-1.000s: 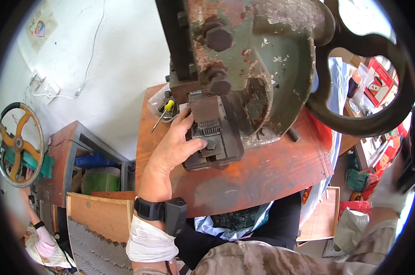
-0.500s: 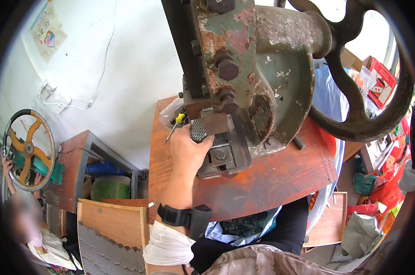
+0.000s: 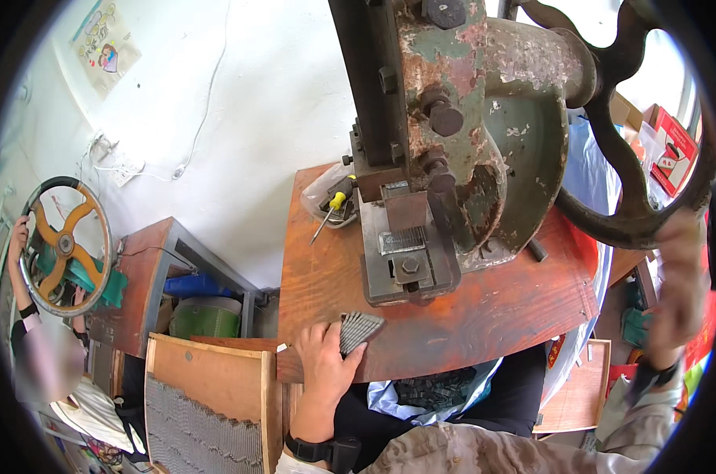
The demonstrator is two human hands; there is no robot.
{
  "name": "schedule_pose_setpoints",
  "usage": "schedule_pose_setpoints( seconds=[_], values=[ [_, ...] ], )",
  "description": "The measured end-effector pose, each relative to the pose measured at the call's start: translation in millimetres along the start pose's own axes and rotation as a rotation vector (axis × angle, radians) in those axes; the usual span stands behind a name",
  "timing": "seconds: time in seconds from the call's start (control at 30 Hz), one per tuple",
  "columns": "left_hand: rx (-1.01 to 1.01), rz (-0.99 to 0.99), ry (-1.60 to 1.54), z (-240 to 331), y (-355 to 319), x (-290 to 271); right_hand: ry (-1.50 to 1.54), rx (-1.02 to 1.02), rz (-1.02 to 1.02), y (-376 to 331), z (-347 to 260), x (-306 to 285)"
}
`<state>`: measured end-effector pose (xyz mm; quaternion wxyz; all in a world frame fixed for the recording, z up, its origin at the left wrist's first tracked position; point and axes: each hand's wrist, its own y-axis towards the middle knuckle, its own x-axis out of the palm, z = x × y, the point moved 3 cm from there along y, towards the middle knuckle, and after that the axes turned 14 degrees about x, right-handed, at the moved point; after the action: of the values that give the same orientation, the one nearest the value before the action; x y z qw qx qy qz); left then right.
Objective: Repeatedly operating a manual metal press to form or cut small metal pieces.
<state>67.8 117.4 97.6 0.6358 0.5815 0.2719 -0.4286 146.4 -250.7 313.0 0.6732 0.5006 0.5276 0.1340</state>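
Observation:
My left hand [image 3: 322,355] is closed around a small stack of ridged grey metal strips [image 3: 360,330], over the near left edge of the reddish wooden table [image 3: 469,320]. Beyond it stands a worn green hand press [image 3: 524,150]. Under its ram, a metal fixture [image 3: 410,276] with a bolt carries a small ridged metal piece [image 3: 401,240]. My right hand [image 3: 678,276] is smeared by motion beside the lower rim of the press's big handwheel [image 3: 634,225]; its fingers cannot be made out, nor whether it touches the rim.
A yellow-handled screwdriver [image 3: 337,202] leans on a clear plastic container [image 3: 320,189] left of the press. A wooden tray [image 3: 208,354] of grey strips lies at lower left. A bag of dark pieces [image 3: 437,391] sits below the table edge. Far left, another person's hand [image 3: 20,233] touches a wheel [image 3: 65,243].
My left hand has drawn back from the press fixture to the near table edge, with the ridged strips in it. My right hand has come into view by the handwheel.

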Motion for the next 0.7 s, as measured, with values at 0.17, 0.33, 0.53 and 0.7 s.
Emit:
schedule_pose_setpoints(
  seconds=[0.17, 0.33, 0.53, 0.7],
  values=[
    [-0.031, -0.105, 0.075, 25.1, 32.2, 8.4, 0.084, 0.322, -0.197, -67.9, 3.2, 89.1],
    [-0.069, -0.024, 0.190, 23.8, 31.5, 25.9, 0.209, 0.491, -0.239, -110.1, 11.6, 137.2],
    [-0.751, 0.420, -1.676, 4.5, 5.6, -1.3, 0.147, 0.544, -0.247, -144.7, 24.9, 158.5],
    [-0.833, 0.488, -2.189, 28.1, -10.9, -16.3, 0.178, 0.597, -0.271, -147.4, 27.7, 165.5]
  ],
)
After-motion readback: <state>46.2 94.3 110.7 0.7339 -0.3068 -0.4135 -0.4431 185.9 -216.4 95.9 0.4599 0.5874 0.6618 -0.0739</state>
